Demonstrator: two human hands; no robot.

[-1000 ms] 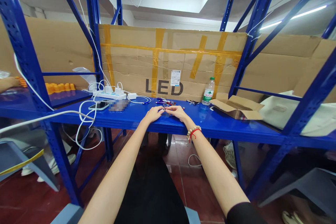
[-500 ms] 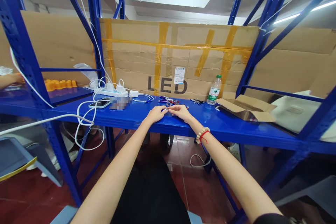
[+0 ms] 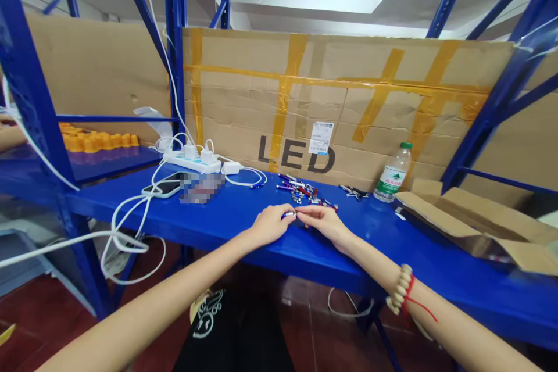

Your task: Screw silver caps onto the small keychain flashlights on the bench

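Note:
My left hand [image 3: 271, 225] is closed around a small blue metal tube with a silver end [image 3: 288, 215], shaped like a mini penlight. Fingertips of my right hand [image 3: 321, 221] pinch at the tube's right end, and the two hands meet just above the blue table [image 3: 209, 212]. Whether the right fingers also hold a separate small part is too small to tell. Just beyond my hands lies a loose pile of similar blue, purple and red tubes [image 3: 300, 189] with silver clips. A small heap of black and silver clip-like parts [image 3: 354, 192] lies further right.
On the left are a white power strip [image 3: 192, 161] with plugs, a phone [image 3: 168, 185] and looping white cables [image 3: 124, 209]. A water bottle [image 3: 393, 173] and an open cardboard box [image 3: 471, 221] stand right. Yellow parts [image 3: 98, 140] and another person's arm [image 3: 12, 136] are far left.
The view has moved closer and tilted down, so the table looks larger. Both hands stay together at the tube, more of which now shows in my left hand.

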